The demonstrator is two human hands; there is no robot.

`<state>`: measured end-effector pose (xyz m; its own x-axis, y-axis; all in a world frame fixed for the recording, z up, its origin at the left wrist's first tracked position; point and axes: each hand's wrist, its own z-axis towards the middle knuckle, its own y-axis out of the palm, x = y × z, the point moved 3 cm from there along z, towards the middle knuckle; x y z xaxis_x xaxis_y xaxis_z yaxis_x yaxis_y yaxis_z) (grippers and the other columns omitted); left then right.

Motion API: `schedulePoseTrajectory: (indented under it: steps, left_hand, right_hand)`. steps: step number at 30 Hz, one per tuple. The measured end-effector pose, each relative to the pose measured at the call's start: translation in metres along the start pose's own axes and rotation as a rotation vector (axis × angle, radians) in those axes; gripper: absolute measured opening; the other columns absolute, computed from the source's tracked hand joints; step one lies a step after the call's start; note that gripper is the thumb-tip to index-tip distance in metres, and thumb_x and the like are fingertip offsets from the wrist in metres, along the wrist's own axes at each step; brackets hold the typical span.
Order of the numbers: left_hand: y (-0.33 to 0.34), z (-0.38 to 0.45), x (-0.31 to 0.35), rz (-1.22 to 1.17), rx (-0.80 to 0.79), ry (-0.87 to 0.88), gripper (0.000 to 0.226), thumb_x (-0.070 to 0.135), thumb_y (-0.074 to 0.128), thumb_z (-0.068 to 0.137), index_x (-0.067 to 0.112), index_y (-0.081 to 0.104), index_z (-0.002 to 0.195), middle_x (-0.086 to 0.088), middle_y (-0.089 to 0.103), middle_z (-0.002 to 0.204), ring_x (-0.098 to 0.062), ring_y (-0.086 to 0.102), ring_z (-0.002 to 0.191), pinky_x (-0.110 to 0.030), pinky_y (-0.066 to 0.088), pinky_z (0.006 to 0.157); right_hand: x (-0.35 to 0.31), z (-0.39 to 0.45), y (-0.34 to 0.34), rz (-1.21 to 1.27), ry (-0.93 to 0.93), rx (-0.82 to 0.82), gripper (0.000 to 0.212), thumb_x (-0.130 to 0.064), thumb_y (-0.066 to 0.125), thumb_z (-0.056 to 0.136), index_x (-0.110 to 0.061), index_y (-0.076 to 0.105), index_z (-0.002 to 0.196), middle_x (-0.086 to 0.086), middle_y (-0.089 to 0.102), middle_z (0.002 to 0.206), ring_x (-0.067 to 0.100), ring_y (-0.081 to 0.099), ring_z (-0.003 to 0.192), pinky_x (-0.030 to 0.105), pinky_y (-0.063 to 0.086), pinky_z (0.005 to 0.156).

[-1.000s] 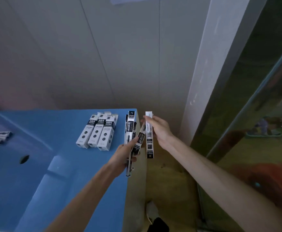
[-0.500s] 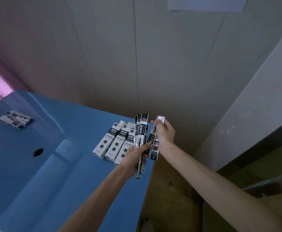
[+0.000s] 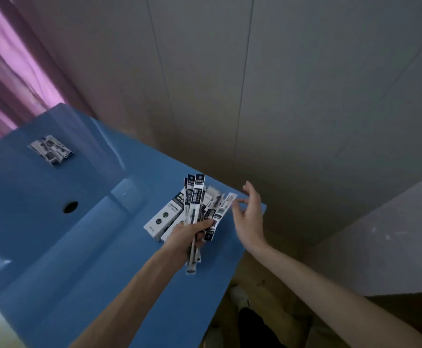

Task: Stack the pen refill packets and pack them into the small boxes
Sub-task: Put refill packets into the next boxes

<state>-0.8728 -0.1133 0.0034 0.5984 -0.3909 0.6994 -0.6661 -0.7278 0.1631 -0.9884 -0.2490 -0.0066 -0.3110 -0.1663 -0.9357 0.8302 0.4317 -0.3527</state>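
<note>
Left hand grips fanned refill packets mid-length, upright above small boxes on blue worktop — handy for squaring stack. Right hand loose, fingers spread, probably just touching outermost packet — blurry. Spare packets far left.

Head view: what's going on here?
A person's left hand grips a fanned bunch of long black-and-white pen refill packets over the blue table. The right hand is open beside the rightmost packet, holding nothing. Small white boxes lie on the table beneath; more packets lie at the far left.
</note>
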Motion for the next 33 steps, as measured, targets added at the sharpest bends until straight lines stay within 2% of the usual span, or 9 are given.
schedulePoseTrajectory:
  steps: [3, 7, 11, 18, 21, 23, 27, 30, 33]
  left_hand:
    - [0.003, 0.005, 0.015, -0.05, 0.061, -0.018, 0.019, 0.008, 0.079, 0.087, 0.011, 0.06, 0.086, 0.002, 0.049, 0.053, -0.006, 0.04, 0.042, -0.017, 0.033, 0.038]
    - [0.011, 0.009, 0.032, 0.027, 0.079, -0.026, 0.019, 0.01, 0.079, 0.087, 0.011, 0.06, 0.084, 0.002, 0.05, 0.053, -0.007, 0.041, 0.042, -0.017, 0.034, 0.041]
    - [0.014, 0.017, 0.055, 0.158, 0.09, -0.002, 0.02, 0.01, 0.079, 0.086, 0.009, 0.059, 0.084, -0.001, 0.049, 0.054, -0.01, 0.042, 0.044, -0.018, 0.036, 0.041]
    - [0.03, 0.031, 0.087, 0.199, 0.09, 0.077, 0.018, 0.017, 0.079, 0.087, 0.007, 0.065, 0.09, -0.002, 0.061, 0.063, -0.009, 0.046, 0.048, -0.019, 0.037, 0.042]
    - [0.03, 0.036, 0.094, 0.124, 0.136, 0.156, 0.019, 0.021, 0.076, 0.091, 0.005, 0.067, 0.095, -0.013, 0.074, 0.086, -0.009, 0.048, 0.051, -0.018, 0.037, 0.043]
    - [0.02, 0.041, 0.091, 0.171, 0.24, 0.233, 0.022, 0.022, 0.075, 0.092, 0.001, 0.068, 0.094, -0.011, 0.071, 0.08, -0.01, 0.048, 0.049, -0.02, 0.039, 0.044]
    - [-0.002, 0.048, 0.072, 0.604, 0.436, 0.379, 0.02, 0.026, 0.076, 0.091, 0.008, 0.069, 0.085, 0.005, 0.059, 0.056, -0.009, 0.049, 0.044, -0.02, 0.04, 0.042]
    - [-0.011, 0.052, 0.053, 0.865, 0.458, 0.353, 0.022, 0.032, 0.08, 0.087, 0.017, 0.064, 0.084, 0.004, 0.067, 0.066, -0.008, 0.06, 0.047, -0.031, 0.05, 0.046]
    - [-0.009, 0.052, 0.047, 0.991, 0.498, 0.406, 0.027, 0.038, 0.084, 0.082, 0.025, 0.061, 0.084, 0.006, 0.07, 0.076, -0.012, 0.067, 0.065, -0.037, 0.057, 0.059]
  right_hand:
    - [0.007, 0.013, 0.0, -0.259, -0.418, -0.116, 0.053, -0.026, 0.062, 0.102, -0.02, 0.046, 0.152, -0.009, 0.037, 0.156, -0.001, 0.053, 0.122, 0.01, 0.05, 0.09]
    - [0.006, 0.035, 0.007, -0.321, -0.839, -0.271, 0.041, -0.017, 0.069, 0.096, -0.017, 0.065, 0.137, -0.005, 0.063, 0.138, 0.014, 0.064, 0.117, 0.035, 0.06, 0.086]
    - [0.006, 0.056, 0.004, -0.317, -0.886, -0.348, 0.05, -0.025, 0.065, 0.096, -0.015, 0.057, 0.145, 0.0, 0.063, 0.142, 0.017, 0.062, 0.127, 0.035, 0.053, 0.106]
    - [-0.009, 0.108, 0.012, -0.222, -0.892, -0.258, 0.029, -0.005, 0.075, 0.083, -0.011, 0.079, 0.112, -0.001, 0.078, 0.112, 0.017, 0.073, 0.102, 0.036, 0.061, 0.086]
    - [-0.008, 0.126, 0.008, -0.136, -0.776, -0.204, 0.026, -0.005, 0.073, 0.088, -0.011, 0.078, 0.113, 0.001, 0.077, 0.113, 0.018, 0.073, 0.101, 0.037, 0.06, 0.087]
    - [-0.004, 0.136, 0.007, -0.041, -0.62, -0.187, 0.025, -0.006, 0.075, 0.09, -0.012, 0.078, 0.114, 0.0, 0.076, 0.117, 0.014, 0.071, 0.103, 0.037, 0.06, 0.089]
    - [0.005, 0.146, 0.002, 0.262, -0.162, -0.204, 0.011, -0.018, 0.073, 0.095, -0.012, 0.08, 0.1, -0.003, 0.078, 0.097, 0.013, 0.073, 0.09, 0.036, 0.061, 0.083]
    - [0.013, 0.151, -0.001, 0.377, 0.037, -0.171, 0.021, -0.028, 0.075, 0.094, -0.01, 0.077, 0.084, 0.004, 0.074, 0.074, 0.015, 0.068, 0.07, 0.036, 0.053, 0.064]
    - [0.02, 0.153, 0.001, 0.499, 0.221, -0.178, 0.018, -0.025, 0.076, 0.093, -0.007, 0.077, 0.089, 0.01, 0.077, 0.084, 0.014, 0.067, 0.074, 0.031, 0.054, 0.069]
